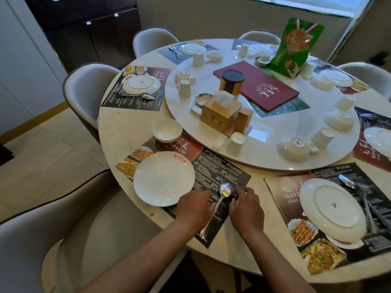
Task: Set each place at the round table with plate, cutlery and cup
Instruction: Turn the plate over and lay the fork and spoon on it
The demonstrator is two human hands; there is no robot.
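Both hands hover low over the nearest paper placemat (220, 172), one on each side of a steel spoon (218, 205) that lies slantwise on it, bowl away from the person and handle toward the table edge. The left hand (193, 205) sits palm down with its fingers bent toward the spoon's handle; whether they actually touch or pinch it cannot be told, since the knuckles hide the fingertips. The right hand (246, 206) is likewise palm down, fingers curled near the spoon's neck just below the bowl, and its hold is equally unclear. Just left of the left hand, an upright white plate (164, 178) with red lettering on its far rim rests on the same placemat. Beyond that plate, farther from the hands, a small white bowl (167, 130) stands at the placemat's far edge. To the right of the right hand, another placemat carries an upside-down plate (332, 206) with cutlery (359, 199) beside it. Ahead of both hands, the lazy Susan (262, 159) holds upturned white cups (236, 144), a tissue box (221, 112) and a red menu (257, 85).
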